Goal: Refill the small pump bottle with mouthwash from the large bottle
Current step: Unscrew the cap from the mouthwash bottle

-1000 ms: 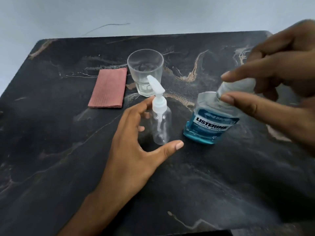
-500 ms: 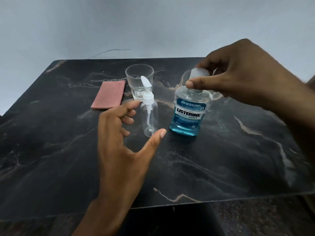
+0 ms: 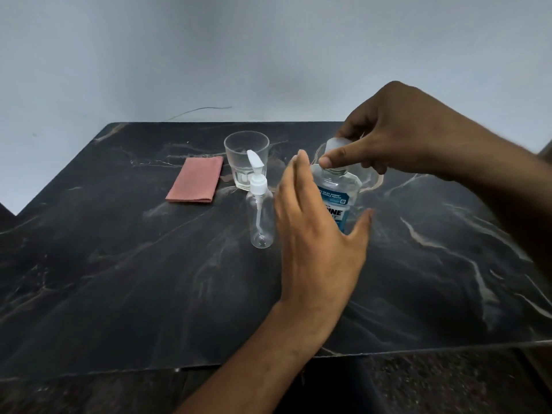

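The small clear pump bottle (image 3: 260,213) stands upright and empty on the dark marble table, its white pump head pointing up and left. Just right of it stands the large mouthwash bottle (image 3: 339,192), holding blue liquid under a blue label. My right hand (image 3: 397,135) comes from the right and pinches the bottle's white cap (image 3: 336,149) between thumb and fingers. My left hand (image 3: 316,234) is open with fingers spread, right in front of the large bottle's body and hiding its lower part; whether it touches the bottle I cannot tell.
A clear drinking glass (image 3: 246,159) stands behind the pump bottle. A folded pink cloth (image 3: 195,183) lies to the left of the glass. The table's front edge (image 3: 418,351) runs across the lower frame, and a grey wall rises behind the table.
My left hand has moved right, from beside the pump bottle to in front of the large bottle. My right hand stays on the cap. The view has pulled back and up.
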`<state>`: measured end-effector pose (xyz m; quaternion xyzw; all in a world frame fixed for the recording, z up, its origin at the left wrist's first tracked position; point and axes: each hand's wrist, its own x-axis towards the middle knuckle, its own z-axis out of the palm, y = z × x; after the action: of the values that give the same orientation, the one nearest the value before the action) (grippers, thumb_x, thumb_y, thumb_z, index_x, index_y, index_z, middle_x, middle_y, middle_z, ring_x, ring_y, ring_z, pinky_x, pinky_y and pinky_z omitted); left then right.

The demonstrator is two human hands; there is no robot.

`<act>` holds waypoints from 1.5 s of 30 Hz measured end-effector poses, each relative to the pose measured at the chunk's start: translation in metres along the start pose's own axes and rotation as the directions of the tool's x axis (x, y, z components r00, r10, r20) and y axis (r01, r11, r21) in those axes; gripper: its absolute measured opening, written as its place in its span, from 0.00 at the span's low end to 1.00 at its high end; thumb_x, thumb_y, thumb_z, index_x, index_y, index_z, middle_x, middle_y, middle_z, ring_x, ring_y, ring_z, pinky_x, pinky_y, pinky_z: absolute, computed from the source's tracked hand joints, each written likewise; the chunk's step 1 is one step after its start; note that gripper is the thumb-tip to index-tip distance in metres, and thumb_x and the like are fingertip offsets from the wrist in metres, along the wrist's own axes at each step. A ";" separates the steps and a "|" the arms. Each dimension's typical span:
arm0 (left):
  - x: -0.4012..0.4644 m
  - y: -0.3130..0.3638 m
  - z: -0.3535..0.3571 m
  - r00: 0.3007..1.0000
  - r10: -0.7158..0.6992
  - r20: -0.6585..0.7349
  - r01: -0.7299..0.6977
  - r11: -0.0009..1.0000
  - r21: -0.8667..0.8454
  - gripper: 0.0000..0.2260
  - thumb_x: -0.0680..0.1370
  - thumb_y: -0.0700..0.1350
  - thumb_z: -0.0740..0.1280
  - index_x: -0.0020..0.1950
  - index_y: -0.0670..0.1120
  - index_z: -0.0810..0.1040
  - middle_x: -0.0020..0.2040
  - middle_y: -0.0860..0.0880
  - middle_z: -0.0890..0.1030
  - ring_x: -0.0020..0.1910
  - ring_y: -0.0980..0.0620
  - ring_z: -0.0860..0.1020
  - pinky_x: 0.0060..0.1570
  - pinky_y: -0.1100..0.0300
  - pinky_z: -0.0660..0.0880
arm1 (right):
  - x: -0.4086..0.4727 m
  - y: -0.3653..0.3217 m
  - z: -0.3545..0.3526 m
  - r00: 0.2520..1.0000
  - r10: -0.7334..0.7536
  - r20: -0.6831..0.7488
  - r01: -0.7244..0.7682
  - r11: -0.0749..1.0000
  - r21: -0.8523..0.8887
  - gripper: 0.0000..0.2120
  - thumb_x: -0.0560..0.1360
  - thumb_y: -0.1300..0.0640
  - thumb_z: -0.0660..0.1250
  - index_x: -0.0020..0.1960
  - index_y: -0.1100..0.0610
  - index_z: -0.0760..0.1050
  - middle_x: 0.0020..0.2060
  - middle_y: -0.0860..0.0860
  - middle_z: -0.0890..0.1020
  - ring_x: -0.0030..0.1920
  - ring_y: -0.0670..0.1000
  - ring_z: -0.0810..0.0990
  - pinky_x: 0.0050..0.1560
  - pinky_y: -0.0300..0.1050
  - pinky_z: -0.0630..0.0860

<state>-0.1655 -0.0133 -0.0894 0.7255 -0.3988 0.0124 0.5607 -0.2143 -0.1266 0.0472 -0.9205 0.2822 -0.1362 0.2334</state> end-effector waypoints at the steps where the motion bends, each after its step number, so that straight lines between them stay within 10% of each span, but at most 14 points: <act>1: 0.003 0.000 0.003 1.000 -0.015 -0.012 0.015 1.000 0.012 0.49 0.74 0.58 0.77 0.85 0.50 0.51 0.82 0.53 0.56 0.81 0.56 0.54 0.80 0.53 0.61 | 0.001 0.000 -0.001 1.000 -0.006 0.005 0.006 1.000 -0.009 0.16 0.62 0.39 0.78 0.38 0.50 0.84 0.25 0.49 0.81 0.25 0.46 0.78 0.26 0.35 0.70; 21: 0.016 -0.007 0.013 0.993 -0.065 -0.102 0.066 0.998 -0.002 0.39 0.72 0.60 0.77 0.77 0.47 0.68 0.67 0.53 0.75 0.67 0.58 0.73 0.66 0.60 0.76 | 0.024 -0.001 -0.018 0.943 -0.238 0.232 0.301 0.907 -0.295 0.12 0.69 0.40 0.74 0.45 0.46 0.85 0.30 0.37 0.81 0.35 0.36 0.79 0.33 0.30 0.69; 27: 0.016 -0.010 0.011 0.995 -0.044 -0.094 0.047 0.998 0.029 0.39 0.71 0.60 0.78 0.77 0.48 0.69 0.66 0.54 0.75 0.64 0.63 0.71 0.62 0.72 0.70 | 0.029 0.000 -0.030 0.871 -0.268 0.411 0.353 0.924 -0.146 0.16 0.70 0.52 0.77 0.54 0.37 0.82 0.47 0.42 0.84 0.45 0.51 0.85 0.47 0.51 0.82; 33: 0.017 -0.012 0.009 0.995 -0.051 -0.082 0.054 0.998 0.035 0.38 0.70 0.62 0.77 0.75 0.49 0.71 0.63 0.58 0.74 0.61 0.66 0.69 0.55 0.78 0.64 | 0.030 -0.007 -0.022 0.942 -0.153 0.300 0.244 0.924 -0.295 0.27 0.62 0.27 0.69 0.50 0.46 0.81 0.38 0.46 0.84 0.28 0.42 0.81 0.30 0.38 0.74; 45: 0.019 -0.015 0.006 0.998 -0.041 -0.056 0.043 0.999 0.030 0.40 0.69 0.62 0.78 0.77 0.50 0.69 0.65 0.56 0.75 0.63 0.66 0.68 0.58 0.76 0.64 | 0.029 -0.008 -0.023 0.908 -0.237 0.346 0.338 0.902 -0.268 0.08 0.69 0.48 0.77 0.46 0.39 0.82 0.34 0.27 0.78 0.29 0.43 0.81 0.26 0.31 0.70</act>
<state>-0.1467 -0.0284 -0.0948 0.7418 -0.3676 0.0268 0.5602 -0.1958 -0.1455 0.0742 -0.9876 0.1206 0.0220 0.0976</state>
